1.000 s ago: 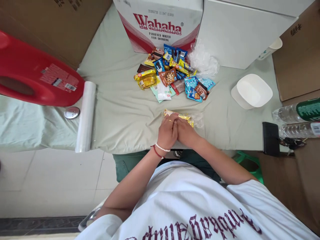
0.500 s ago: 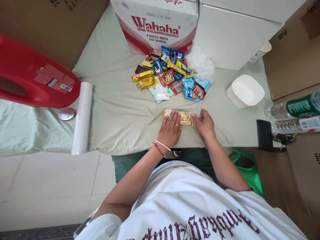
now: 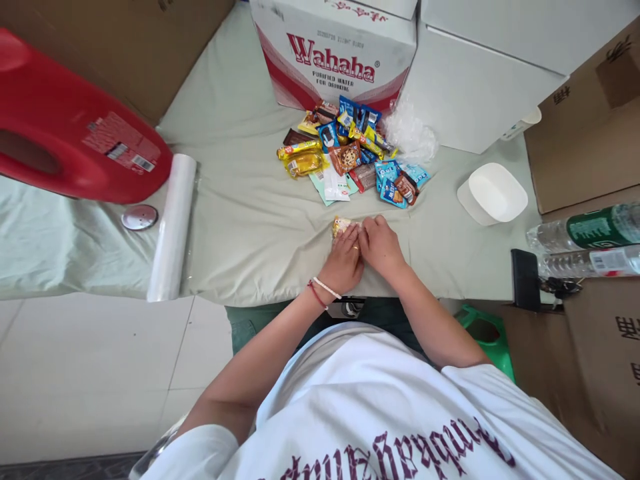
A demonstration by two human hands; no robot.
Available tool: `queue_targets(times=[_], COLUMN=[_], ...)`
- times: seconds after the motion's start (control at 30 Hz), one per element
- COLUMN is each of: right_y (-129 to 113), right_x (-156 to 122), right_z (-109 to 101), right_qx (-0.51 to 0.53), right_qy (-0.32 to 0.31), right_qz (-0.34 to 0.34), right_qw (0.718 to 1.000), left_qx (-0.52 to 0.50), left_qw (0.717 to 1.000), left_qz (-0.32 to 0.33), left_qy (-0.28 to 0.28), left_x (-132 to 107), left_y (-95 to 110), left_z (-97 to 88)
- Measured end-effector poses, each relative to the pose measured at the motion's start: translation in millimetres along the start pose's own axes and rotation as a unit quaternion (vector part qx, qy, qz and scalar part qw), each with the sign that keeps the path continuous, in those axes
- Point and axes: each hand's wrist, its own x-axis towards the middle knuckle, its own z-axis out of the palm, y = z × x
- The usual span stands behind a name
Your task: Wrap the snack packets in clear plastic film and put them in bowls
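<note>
A yellow-wrapped snack bundle (image 3: 341, 225) in thin clear plastic lies near the table's front edge, mostly hidden under my hands. My left hand (image 3: 345, 259) rests over it from above, fingers together, holding it against the cloth. Right beside it, my right hand (image 3: 380, 243) is closed, its fingertips pinching the clear plastic at the bundle's right side and touching the left fingers. Beyond my hands is a pile of small packaged snacks (image 3: 345, 159) in yellow, blue and brown wrappers. Crumpled clear plastic (image 3: 413, 132) lies at the pile's right.
A white-and-red water carton (image 3: 340, 60) stands behind the pile. On the left are a red jug (image 3: 75, 127), a plastic film roll (image 3: 173, 227) and a round disc (image 3: 139, 217). A white bowl (image 3: 477, 203), plastic bottles (image 3: 590, 230) and a black phone-like object (image 3: 525, 280) are on the right.
My right hand has moved left, carrying the plastic's edge in against my left hand. Less of the yellow bundle shows. The camera view has shifted slightly.
</note>
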Motion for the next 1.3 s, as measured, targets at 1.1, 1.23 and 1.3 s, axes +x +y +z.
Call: queue_targets(times=[1.1,1.23,1.3], right_y=[-0.6,13.1,12.0], right_x=[-17.1,-13.4,-14.3], right_z=[16.8,14.5,16.0], right_qx=[0.005,0.074,0.049], right_qy=[0.007,0.024,0.01], right_qz=[-0.053,-0.043,-0.061], right_qw=[0.999,0.996,0.997], left_qx=[-0.467,-0.317,-0.261], left_qw=[0.838,0.882,0.893], left_qz=[-0.162,-0.24,-0.29], left_qy=[0.233,0.253,0.224], left_x=[-26.1,-27.3,-22.7], left_y=[-0.3,-0.4,-1.8], left_z=[-37.8,-34.6,-31.1])
